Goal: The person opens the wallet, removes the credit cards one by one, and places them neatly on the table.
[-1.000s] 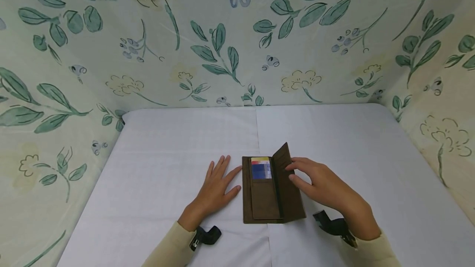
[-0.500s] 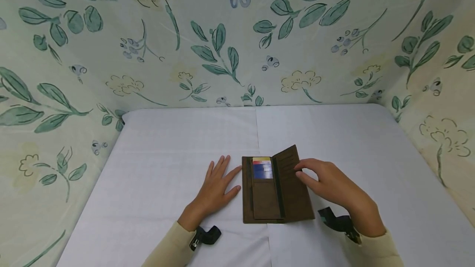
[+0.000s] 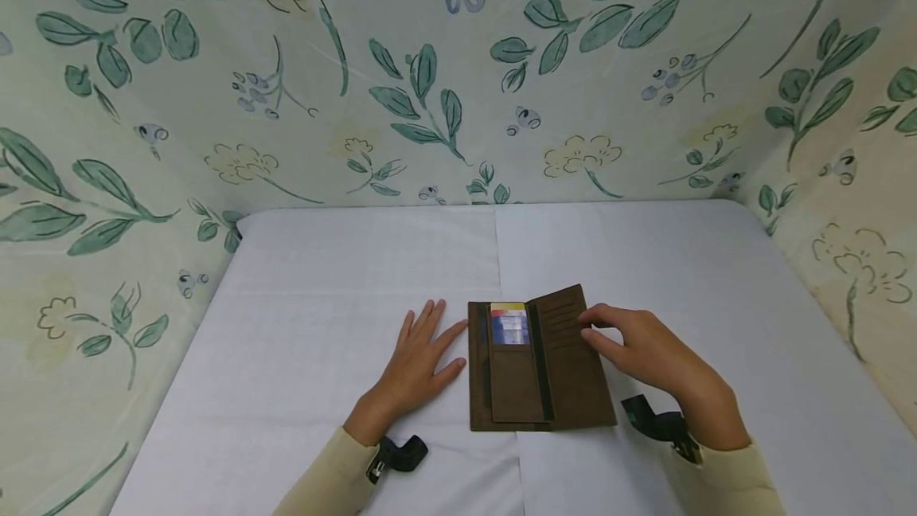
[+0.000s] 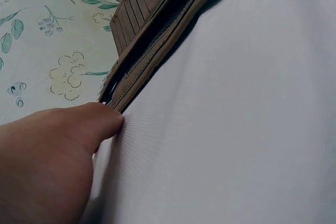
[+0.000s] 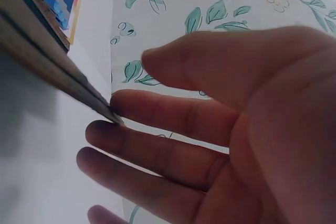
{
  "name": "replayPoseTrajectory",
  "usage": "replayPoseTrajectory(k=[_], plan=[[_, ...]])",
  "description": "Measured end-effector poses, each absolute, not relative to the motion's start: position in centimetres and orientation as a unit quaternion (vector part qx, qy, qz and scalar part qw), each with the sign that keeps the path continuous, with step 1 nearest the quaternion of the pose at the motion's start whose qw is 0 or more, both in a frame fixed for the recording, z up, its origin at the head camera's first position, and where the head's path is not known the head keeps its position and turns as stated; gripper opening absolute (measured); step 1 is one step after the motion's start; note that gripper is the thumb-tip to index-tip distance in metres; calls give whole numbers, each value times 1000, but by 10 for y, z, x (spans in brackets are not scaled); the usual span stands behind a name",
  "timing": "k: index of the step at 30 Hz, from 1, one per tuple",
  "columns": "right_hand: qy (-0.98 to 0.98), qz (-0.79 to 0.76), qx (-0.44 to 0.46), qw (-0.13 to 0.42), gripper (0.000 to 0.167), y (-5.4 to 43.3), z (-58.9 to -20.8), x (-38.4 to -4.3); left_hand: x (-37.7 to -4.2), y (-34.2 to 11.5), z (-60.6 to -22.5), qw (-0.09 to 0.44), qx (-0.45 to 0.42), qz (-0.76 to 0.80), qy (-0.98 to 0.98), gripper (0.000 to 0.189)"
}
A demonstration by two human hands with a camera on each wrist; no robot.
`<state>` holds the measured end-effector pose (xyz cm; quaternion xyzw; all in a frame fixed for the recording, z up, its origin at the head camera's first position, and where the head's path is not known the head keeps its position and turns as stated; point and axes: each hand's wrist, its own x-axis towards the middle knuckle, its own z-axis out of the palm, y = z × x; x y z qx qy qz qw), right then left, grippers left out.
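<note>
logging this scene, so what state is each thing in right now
wallet: open, inside facing up
right flap: tilted, outer edge raised
card: tucked partly into wallet, upper part showing
left hand: fingers spread, beside wallet
right hand: touching flap's outer edge
white cloth: spread out, lightly creased

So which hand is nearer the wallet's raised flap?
Right. The right hand touches the flap at its edge; the left hand rests on the cloth by the opposite side of the wallet.

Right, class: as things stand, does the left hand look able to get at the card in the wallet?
Probably yes: the left hand lies beside the open wallet with fingers spread, no hand covers the card, and the right hand is at the opposite flap.
</note>
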<state>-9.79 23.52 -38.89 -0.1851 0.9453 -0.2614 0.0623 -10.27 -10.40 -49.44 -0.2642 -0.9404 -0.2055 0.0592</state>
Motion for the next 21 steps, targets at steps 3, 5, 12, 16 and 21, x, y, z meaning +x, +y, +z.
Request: replayPoseTrajectory(k=[3,5,12,16,21], plan=[[947,-259,-180,66,28,237,-391,-99,-103,-104,-495,59,-265,-206,-940,56],[946,-259,-181,68,29,239,-392,-100,-103,-104,-495,61,-264,-204,-941,55],[946,-258,-182,73,32,242,-396,-104,-103,-103,-495,61,-264,-209,-940,55],[947,-259,-173,79,34,243,-399,-106,-103,-103,-495,60,-263,-208,-940,55],[949,-258,-159,89,36,243,-403,-108,-103,-103,-493,59,-266,-212,-939,55]])
